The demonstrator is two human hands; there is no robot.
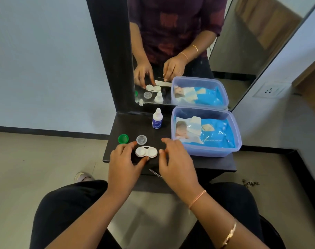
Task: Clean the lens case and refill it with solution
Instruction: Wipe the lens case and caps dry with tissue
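Observation:
A white two-well lens case lies uncapped on the dark shelf. My left hand touches its left end with thumb and forefinger. My right hand hovers just right of it with fingers spread, holding nothing that I can see. A green cap and a clear cap lie behind the case. A small white solution bottle with a blue label stands upright further back, near the mirror.
A clear plastic box with a blue wipes pack fills the shelf's right side. A mirror stands behind the shelf. Thin metal tweezers stick out at the front edge under my right hand.

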